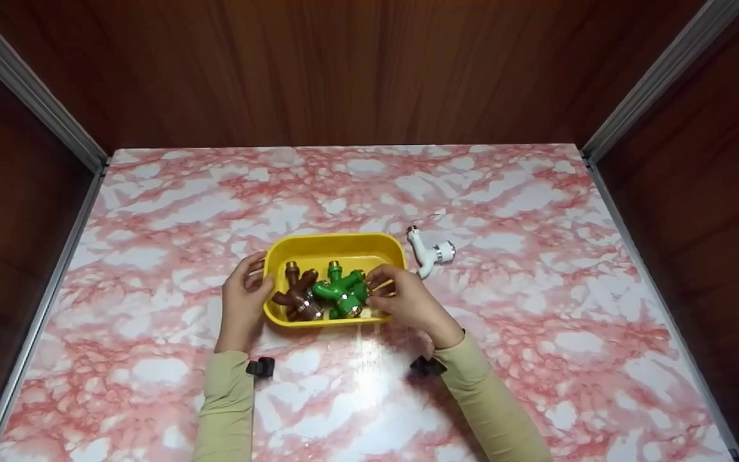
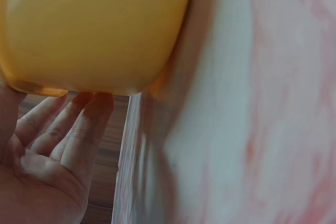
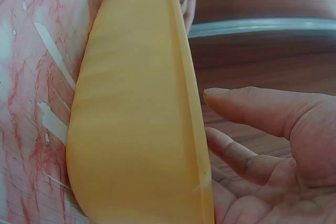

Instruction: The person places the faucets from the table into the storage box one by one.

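A yellow plastic tub (image 1: pixel 337 241) stands on the table with brown taps (image 1: pixel 304 301) in its left half and green taps (image 1: pixel 344 292) in its right half. At the tub's left end my left hand (image 1: pixel 243 301) grips the rim, thumb on top and fingers against the outer wall. My right hand (image 1: pixel 408 300) reaches over the right rim, its thumb and forefinger apart beside the green taps. The right wrist view shows this thumb (image 3: pixel 252 106) just above the rim; the tub wall hides what lies inside.
A white tap (image 1: pixel 430 253) lies on the pink-and-white marbled table (image 1: pixel 504 192), just right of the tub. Dark wood panels (image 1: pixel 344 70) with metal edge strips enclose the table at the back and both sides.
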{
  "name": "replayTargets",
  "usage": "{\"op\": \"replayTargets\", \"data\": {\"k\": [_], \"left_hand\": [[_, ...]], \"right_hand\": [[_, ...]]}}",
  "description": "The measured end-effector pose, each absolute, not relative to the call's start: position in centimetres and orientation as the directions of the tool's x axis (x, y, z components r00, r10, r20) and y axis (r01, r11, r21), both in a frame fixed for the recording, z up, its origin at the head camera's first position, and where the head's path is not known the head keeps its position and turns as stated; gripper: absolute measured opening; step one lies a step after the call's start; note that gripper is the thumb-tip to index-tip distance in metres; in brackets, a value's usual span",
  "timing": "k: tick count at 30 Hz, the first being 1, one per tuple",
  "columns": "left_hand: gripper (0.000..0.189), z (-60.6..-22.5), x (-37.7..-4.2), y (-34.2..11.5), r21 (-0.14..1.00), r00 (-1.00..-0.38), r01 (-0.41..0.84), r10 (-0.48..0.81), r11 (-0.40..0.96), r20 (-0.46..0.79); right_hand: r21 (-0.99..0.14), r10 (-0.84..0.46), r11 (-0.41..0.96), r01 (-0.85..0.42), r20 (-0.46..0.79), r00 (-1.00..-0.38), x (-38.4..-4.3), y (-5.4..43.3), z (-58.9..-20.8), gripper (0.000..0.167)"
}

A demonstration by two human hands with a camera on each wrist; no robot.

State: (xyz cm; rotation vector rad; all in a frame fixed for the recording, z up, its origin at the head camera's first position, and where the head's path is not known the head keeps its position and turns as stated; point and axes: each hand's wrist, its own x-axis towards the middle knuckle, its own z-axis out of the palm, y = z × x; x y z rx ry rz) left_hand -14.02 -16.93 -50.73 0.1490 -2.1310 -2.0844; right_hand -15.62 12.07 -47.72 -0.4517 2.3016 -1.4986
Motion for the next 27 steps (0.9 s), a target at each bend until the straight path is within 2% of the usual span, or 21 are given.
{"op": "replayTargets", "data": {"k": [19,27], "left_hand": [[0.043,-50.5,-14.0,-16.8,0.993,-0.979,0.086,-0.178,0.075,0.098],[0.044,-50.6,-14.0,-16.8,0.996,-0.980,0.074,-0.181,0.050,0.082]], "right_hand": [[-0.949,-0.479,0.305,-0.075,-0.084,-0.874,-15.6,12.2,-47.5,0.028],[-0.963,-0.478,0.267,-0.021,-0.113,-0.871,-14.9,12.0,-44.7,0.024]]}}
